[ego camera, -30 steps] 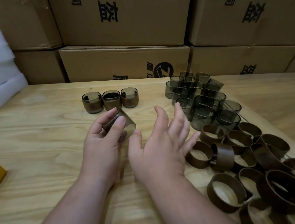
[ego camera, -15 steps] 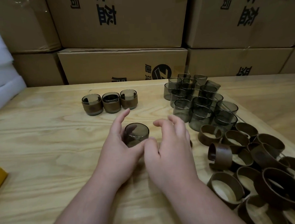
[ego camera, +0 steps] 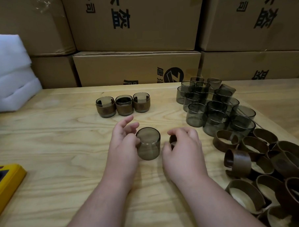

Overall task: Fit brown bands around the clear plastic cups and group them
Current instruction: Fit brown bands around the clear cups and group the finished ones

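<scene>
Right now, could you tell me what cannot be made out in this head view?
- Brown band: mostly hidden inside the right hand; its shape is unclear.
- Left hand: the fingers behind the cup are blurred by it.
- Yellow object: cut off by the left edge.
- Band pile: runs off the right and bottom edges; count unknown.

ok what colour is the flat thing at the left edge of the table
Yellow, with a dark inset on top: the flat object, seen in the head view.

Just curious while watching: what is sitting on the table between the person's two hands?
In the head view, one smoky clear cup without a band stands between them. The left hand holds its side; the right hand pinches a brown band.
</scene>
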`<action>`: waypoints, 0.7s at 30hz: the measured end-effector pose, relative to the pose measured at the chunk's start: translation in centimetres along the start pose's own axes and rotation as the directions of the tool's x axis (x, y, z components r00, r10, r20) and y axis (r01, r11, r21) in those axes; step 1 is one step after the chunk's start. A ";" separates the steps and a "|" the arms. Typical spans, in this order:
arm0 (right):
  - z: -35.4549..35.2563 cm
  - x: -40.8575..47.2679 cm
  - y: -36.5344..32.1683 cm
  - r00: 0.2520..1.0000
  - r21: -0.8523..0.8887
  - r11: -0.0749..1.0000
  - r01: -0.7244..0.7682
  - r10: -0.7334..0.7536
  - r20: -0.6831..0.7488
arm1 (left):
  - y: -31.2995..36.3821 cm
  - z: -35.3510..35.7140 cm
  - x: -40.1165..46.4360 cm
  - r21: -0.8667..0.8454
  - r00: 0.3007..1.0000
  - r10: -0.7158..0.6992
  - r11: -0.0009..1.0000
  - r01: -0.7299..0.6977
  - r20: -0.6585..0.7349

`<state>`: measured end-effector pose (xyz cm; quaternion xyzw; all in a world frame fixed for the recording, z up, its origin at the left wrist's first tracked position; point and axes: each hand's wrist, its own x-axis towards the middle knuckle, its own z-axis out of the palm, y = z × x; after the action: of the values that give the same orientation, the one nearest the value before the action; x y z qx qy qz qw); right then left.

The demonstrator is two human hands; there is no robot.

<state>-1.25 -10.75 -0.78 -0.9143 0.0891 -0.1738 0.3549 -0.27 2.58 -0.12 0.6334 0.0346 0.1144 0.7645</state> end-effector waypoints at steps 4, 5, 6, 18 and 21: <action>0.1 -0.1 -1.0 0.952 0.326 0.914 0.242 -0.158 -0.263 | 0.5 0.1 0.1 -0.049 0.998 -0.044 0.998 0.043 -0.033; 0.2 -0.3 -1.2 0.932 0.366 0.878 0.310 -0.203 -0.301 | 0.5 0.1 0.1 -0.030 0.999 -0.046 0.999 0.046 -0.027; 0.3 -0.4 -1.4 0.921 0.393 0.850 0.351 -0.238 -0.307 | 0.5 0.1 0.0 0.003 0.999 -0.047 0.999 0.047 -0.018; 0.8 -0.1 -1.3 0.991 0.379 0.916 0.133 -0.120 -0.058 | 0.3 -0.1 0.0 0.017 0.994 -0.098 0.995 0.098 0.039; 0.7 -0.2 -1.4 0.978 0.401 0.894 0.202 -0.160 -0.136 | 0.1 0.2 -0.1 0.040 0.993 -0.091 0.995 0.088 0.075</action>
<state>-1.14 -9.27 -0.38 -0.8132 -0.0176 -0.2663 0.5172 -0.30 2.42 -0.04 0.6492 0.0355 0.0551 0.7578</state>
